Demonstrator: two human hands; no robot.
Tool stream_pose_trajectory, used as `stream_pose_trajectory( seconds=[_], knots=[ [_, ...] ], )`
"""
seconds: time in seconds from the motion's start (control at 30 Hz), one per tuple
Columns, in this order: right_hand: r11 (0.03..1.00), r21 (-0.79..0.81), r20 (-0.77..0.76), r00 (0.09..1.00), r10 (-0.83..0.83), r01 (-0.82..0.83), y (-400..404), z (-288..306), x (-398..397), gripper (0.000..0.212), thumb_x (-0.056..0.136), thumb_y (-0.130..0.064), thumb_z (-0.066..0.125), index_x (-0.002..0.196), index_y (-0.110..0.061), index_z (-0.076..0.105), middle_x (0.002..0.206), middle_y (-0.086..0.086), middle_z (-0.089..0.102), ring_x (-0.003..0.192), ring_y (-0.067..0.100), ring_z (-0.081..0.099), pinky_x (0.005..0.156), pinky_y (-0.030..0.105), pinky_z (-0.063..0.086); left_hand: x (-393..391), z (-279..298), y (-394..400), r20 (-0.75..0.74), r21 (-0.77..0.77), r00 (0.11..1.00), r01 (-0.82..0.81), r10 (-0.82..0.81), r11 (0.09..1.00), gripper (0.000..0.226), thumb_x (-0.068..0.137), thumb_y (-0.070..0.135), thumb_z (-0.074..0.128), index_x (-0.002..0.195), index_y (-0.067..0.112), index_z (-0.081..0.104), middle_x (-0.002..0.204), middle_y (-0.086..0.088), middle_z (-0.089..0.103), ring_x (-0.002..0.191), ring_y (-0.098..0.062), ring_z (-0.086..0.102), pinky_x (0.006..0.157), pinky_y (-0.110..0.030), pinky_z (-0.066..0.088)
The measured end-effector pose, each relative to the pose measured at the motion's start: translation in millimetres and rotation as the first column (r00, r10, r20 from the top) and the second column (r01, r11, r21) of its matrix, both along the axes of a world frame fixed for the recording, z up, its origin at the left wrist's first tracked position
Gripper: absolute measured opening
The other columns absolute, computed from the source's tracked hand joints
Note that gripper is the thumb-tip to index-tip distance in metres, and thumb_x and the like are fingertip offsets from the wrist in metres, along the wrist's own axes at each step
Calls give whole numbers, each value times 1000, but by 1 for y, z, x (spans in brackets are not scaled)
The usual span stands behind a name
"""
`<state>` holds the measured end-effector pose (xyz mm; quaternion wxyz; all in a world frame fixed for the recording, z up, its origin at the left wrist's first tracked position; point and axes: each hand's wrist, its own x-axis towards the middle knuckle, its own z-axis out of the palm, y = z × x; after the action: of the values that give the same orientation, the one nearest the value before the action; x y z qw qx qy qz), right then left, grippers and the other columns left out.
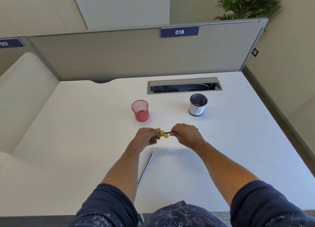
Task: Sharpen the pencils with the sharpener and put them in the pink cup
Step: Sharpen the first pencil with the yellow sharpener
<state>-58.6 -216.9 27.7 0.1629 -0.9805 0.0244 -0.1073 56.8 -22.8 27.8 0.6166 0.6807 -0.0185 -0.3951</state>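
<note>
head view: above a white desk [238,141], the left hand [146,139] pinches a yellow sharpener [162,134]; the right hand [185,135], fingers curled, grips a dark pencil [168,132] lying left to right, tip seated in the sharpener. a second pencil [147,165] lies on the desk nearer the body than the sharpener. the pink mesh cup [140,110] stands beyond the sharpener, slightly left, nearer the left hand; a black mesh cup [197,104] stands beyond it to the right. a grey partition [119,56] backs the desk.
</note>
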Motion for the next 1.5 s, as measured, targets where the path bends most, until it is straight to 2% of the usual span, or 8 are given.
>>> stream_pose_trajectory(
  seconds=[0.17, 0.47, 0.67, 0.9, 1.07, 1.2, 1.3, 1.5],
  knots=[
    [999, 39, -124, 992, -12, 17, 0, -4, -1, 27, 100, -35, 56, 91, -16, 72, 84, 1, 70, 77, 27, 61, 61, 34, 46, 1, -2, 6, 15, -33, 999, 49, -48, 998, 16, 82, 5, 80, 99, 3, 78, 89, -17, 73, 73, -23, 66, 71, -27, 58],
    [886, 413, -419, 908, -23, 213, -3, 11, 4, 27, 94, -38, 64, 76, -23, 77, 61, -7, 59, 57, 8, 49, 58, 26, 39, 0, -2, 6, 81, -4, 994, 79, -78, 997, 30, 71, -7, 83, 99, 4, 78, 97, -18, 77, 89, -25, 73, 93, -33, 57],
    [790, 566, -536, 833, 136, 235, -11, 20, 5, 33, 97, -38, 61, 80, -17, 79, 63, 4, 55, 49, 5, 44, 51, 17, 37, -3, -1, 5, 135, 13, 986, 94, -95, 996, 29, 72, -6, 84, 99, 4, 78, 94, -13, 78, 86, -20, 74, 83, -26, 58],
    [877, 448, -482, 873, 75, 172, -10, 6, 5, 26, 86, -39, 74, 102, -23, 61, 75, 0, 65, 68, 12, 57, 63, 28, 44, -7, -3, -3, 230, 92, 963, 125, -143, 988, 29, 78, -4, 80, 106, -1, 75, 89, -10, 70, 76, -14, 65, 74, -21, 56],
    [923, 363, -399, 916, 27, 131, -9, -4, 3, 10, 91, -34, 67, 91, -26, 62, 84, -8, 67, 78, 15, 60, 72, 35, 50, -7, -7, -4, 280, 196, 936, 161, -213, 967, 28, 82, -6, 75, 109, -1, 74, 93, -12, 68, 79, -16, 63, 67, -16, 54],
    [981, 178, -233, 972, -39, 82, -4, -7, -2, 14, 96, -40, 59, 100, -30, 69, 94, -10, 61, 81, 10, 55, 70, 32, 47, -8, -7, -5, 284, 238, 931, 164, -230, 957, 20, 88, 12, 77, 107, 6, 75, 89, -8, 63, 78, -17, 55, 67, -25, 47],
    [972, 222, -182, 983, -31, 72, -2, -8, -3, 15, 96, -34, 62, 108, -27, 66, 99, -10, 60, 84, 11, 57, 72, 34, 50, -6, -5, -4, 261, 252, 938, 162, -228, 954, 17, 92, 17, 71, 107, 9, 75, 83, -8, 61, 69, -16, 52, 63, -25, 41],
    [994, 107, -76, 997, -21, 29, 0, -10, -4, 11, 96, -29, 61, 99, -19, 67, 95, -5, 63, 82, 18, 59, 65, 37, 50, -5, -6, 0, 214, 262, 956, 141, -200, 955, 19, 96, 23, 66, 107, 13, 77, 82, -5, 64, 69, -17, 56, 67, -26, 44]
  ],
)
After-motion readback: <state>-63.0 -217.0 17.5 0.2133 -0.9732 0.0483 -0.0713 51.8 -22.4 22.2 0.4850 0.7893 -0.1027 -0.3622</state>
